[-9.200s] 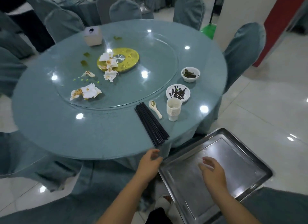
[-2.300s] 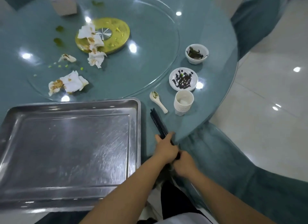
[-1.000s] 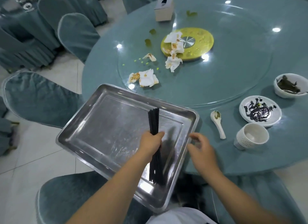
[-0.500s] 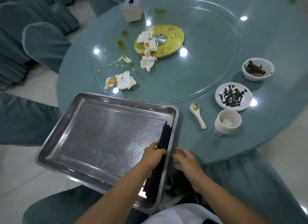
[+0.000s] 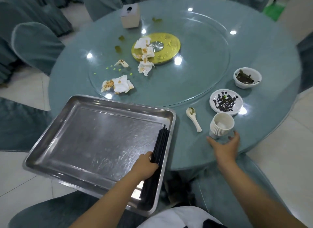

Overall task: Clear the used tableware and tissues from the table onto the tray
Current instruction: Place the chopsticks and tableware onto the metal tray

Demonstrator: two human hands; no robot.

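Note:
A steel tray (image 5: 88,134) lies on the near left of the round table, part of it past the edge. A bundle of black chopsticks (image 5: 160,148) lies along its right wall, and my left hand (image 5: 145,165) holds the bundle's near part. My right hand (image 5: 225,146) is spread open just below a stack of white paper cups (image 5: 220,126), fingertips close to its base. A white spoon (image 5: 194,119), a stained plate (image 5: 226,102) and a bowl with leftovers (image 5: 247,77) sit to the right. Soiled tissues (image 5: 118,86) and more soiled tissues (image 5: 144,54) lie on the glass turntable.
A tissue box (image 5: 129,15) stands at the far side, near a gold centre disc (image 5: 166,48). Green crumbs dot the glass. Covered chairs (image 5: 33,46) ring the table, one right under the tray and my arms. White floor tiles show at left and right.
The chopsticks went from raised over the tray to lying along its right wall. My right hand moved from beside the tray out to the paper cup stack.

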